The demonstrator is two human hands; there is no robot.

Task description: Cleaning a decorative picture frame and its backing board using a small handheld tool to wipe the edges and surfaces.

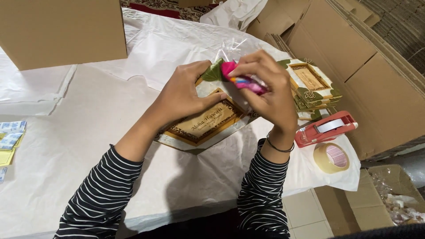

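A cardboard box (pixel 62 31) stands far left on the white paper-covered table (pixel 88 132). Your left hand (pixel 183 95) presses on the wooden frame (pixel 203 121); your right hand (pixel 270 90) pinches a pink flower ornament (pixel 241 79) above it. A red tape dispenser (pixel 325 128) and flattened cartons (pixel 354 53) lie right.

Matt white paper over the tabletop (pixel 88 146), glossy printed cardboard frame (pixel 206 121), crinkly clear plastic wrap (pixel 232 46) above it, matt brown corrugated cardboard boxes (pixel 376 88), glossy red plastic tape dispenser (pixel 325 128)

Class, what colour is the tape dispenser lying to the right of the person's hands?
The tape dispenser is red, loaded with white tape; the head view shows it.
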